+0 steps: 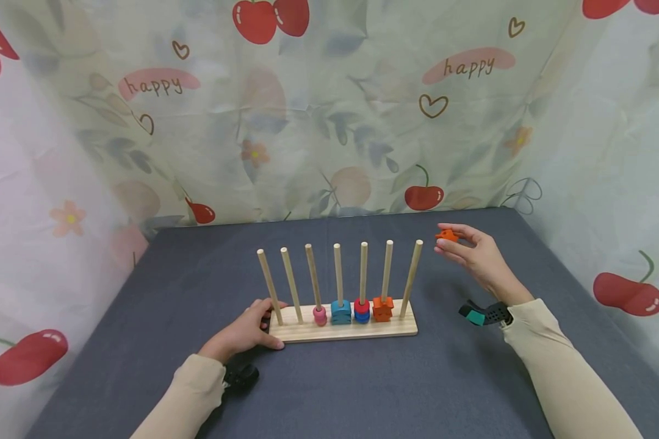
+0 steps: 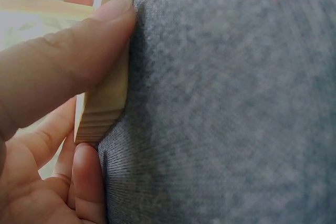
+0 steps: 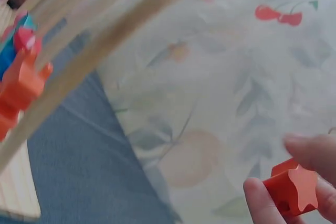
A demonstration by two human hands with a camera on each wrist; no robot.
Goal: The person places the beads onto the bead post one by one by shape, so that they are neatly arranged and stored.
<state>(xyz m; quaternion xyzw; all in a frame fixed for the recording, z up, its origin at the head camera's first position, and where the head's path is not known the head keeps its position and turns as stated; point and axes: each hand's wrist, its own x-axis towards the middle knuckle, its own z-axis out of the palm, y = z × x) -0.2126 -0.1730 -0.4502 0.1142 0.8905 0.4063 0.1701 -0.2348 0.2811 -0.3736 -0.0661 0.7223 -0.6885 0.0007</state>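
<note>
A wooden peg board (image 1: 302, 334) with several upright dowels stands on the dark cloth. My left hand (image 1: 247, 329) grips its left end, thumb at the front edge and fingers behind. Off the board's right side, my right hand (image 1: 483, 259) pinches an orange star-shaped bead (image 3: 296, 190) in the air, above and beyond the rightmost dowel. Threaded on the middle dowels are pink beads (image 1: 320, 316), teal beads (image 1: 341, 313), a red bead (image 1: 362, 305) above a blue one, and orange beads (image 1: 383, 310). The two leftmost dowels and the rightmost one carry no beads.
A dark grey cloth (image 1: 329, 390) covers the table. Printed curtains (image 1: 307, 122) hang at the back and both sides. Black straps are on both wrists; the right strap (image 1: 494, 314) has a teal patch.
</note>
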